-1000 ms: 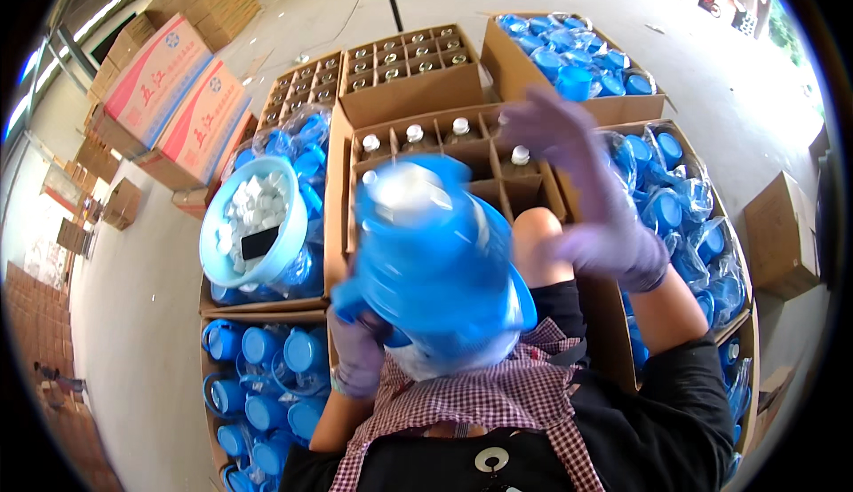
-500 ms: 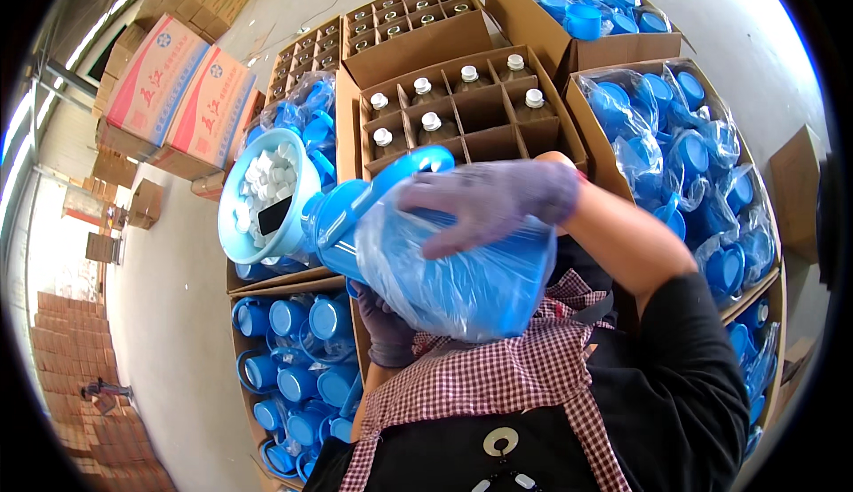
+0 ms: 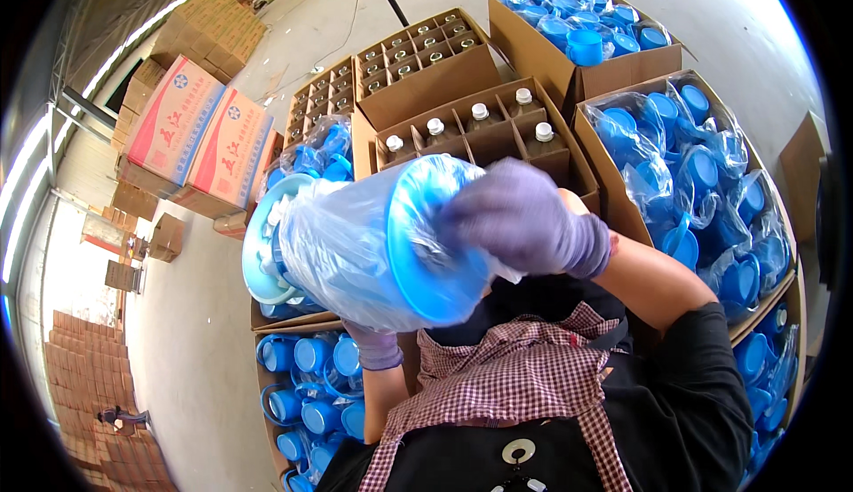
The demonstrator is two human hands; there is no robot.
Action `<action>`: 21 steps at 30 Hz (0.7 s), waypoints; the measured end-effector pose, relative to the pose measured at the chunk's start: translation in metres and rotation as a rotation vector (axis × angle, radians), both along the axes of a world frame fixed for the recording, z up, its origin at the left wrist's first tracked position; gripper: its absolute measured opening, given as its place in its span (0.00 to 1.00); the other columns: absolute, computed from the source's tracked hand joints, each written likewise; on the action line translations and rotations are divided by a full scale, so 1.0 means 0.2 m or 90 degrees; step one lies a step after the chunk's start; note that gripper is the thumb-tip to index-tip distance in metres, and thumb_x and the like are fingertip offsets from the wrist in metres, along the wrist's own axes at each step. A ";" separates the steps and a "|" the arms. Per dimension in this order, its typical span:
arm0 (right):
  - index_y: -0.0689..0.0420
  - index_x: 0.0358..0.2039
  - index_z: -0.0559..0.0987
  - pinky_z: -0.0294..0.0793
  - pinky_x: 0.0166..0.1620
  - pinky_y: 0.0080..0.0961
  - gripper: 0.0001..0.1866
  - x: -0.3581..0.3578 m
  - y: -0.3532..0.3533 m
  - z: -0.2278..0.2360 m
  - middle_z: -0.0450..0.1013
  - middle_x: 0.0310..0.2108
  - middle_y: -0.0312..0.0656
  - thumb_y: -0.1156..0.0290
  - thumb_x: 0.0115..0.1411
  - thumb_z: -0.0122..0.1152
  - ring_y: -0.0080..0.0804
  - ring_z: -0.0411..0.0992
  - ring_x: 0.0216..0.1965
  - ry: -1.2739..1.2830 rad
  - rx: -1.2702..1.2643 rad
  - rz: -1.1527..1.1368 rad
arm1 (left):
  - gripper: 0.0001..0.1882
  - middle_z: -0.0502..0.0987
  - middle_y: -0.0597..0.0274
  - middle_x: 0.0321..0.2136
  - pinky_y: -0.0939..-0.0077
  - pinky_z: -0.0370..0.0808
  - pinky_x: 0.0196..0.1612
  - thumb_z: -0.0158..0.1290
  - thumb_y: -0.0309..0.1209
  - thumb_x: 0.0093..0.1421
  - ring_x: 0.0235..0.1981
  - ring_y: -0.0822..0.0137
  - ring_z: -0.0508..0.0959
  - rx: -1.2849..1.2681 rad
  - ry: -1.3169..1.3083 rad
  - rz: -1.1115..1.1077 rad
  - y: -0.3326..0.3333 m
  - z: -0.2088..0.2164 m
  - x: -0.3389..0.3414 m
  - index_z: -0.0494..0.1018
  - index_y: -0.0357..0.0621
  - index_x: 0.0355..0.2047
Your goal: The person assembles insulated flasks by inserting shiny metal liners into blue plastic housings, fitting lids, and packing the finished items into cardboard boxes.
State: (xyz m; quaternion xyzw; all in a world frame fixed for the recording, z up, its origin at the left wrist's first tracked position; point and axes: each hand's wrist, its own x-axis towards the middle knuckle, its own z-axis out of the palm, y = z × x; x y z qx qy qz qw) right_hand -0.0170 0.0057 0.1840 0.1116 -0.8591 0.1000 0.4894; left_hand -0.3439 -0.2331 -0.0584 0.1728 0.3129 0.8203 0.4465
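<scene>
A large blue plastic container (image 3: 346,226) in a clear plastic bag lies tilted across the middle, its wide round rim facing right. My left hand (image 3: 375,343) holds it from below; its fingers are hidden behind the container. My right hand (image 3: 506,217), in a purple-grey glove, is at the mouth of the container, against the bunched bag film. Motion smears its fingers. Behind the container's left end is a light-blue basin (image 3: 259,257) with white pieces in it, mostly covered now.
A divided carton (image 3: 582,168) of white-capped bottles stands just beyond my hands, with another bottle carton (image 3: 435,70) behind it. Cartons of blue mugs stand on the right (image 3: 702,172), far right (image 3: 582,43) and lower left (image 3: 320,385). Printed boxes (image 3: 200,137) are stacked at far left.
The container has turned so its rim faces right and its handled end is hidden over the basin. My right hand has moved from its upper side to its mouth.
</scene>
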 end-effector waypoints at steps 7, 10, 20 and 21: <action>0.46 0.51 0.79 0.74 0.42 0.36 0.23 0.08 0.09 0.06 0.78 0.45 0.39 0.58 0.55 0.74 0.33 0.76 0.40 -0.014 0.188 -0.082 | 0.34 0.59 0.63 0.62 0.54 0.60 0.63 0.40 0.59 0.71 0.61 0.61 0.61 0.094 -0.047 0.021 0.25 0.51 0.31 0.54 0.54 0.69; 0.53 0.41 0.77 0.77 0.39 0.39 0.25 0.11 0.05 -0.12 0.78 0.32 0.44 0.57 0.47 0.79 0.33 0.80 0.32 -0.084 -0.269 -0.042 | 0.31 0.62 0.64 0.56 0.57 0.63 0.59 0.41 0.57 0.71 0.55 0.63 0.64 0.133 -0.033 0.059 0.27 0.63 0.39 0.58 0.54 0.66; 0.58 0.42 0.84 0.82 0.43 0.32 0.15 0.24 -0.31 -0.35 0.81 0.41 0.39 0.71 0.55 0.75 0.33 0.80 0.39 -0.114 -0.907 -0.085 | 0.16 0.59 0.80 0.18 0.79 0.67 0.30 0.49 0.53 0.72 0.20 0.80 0.60 0.082 -0.053 0.105 0.25 0.76 0.51 0.73 0.57 0.43; 0.58 0.42 0.84 0.81 0.43 0.32 0.14 0.25 -0.31 -0.35 0.81 0.41 0.40 0.71 0.55 0.75 0.33 0.80 0.39 -0.119 -0.902 -0.084 | 0.16 0.57 0.83 0.13 0.82 0.66 0.27 0.50 0.54 0.71 0.16 0.83 0.58 0.099 -0.075 0.067 0.23 0.75 0.50 0.75 0.58 0.40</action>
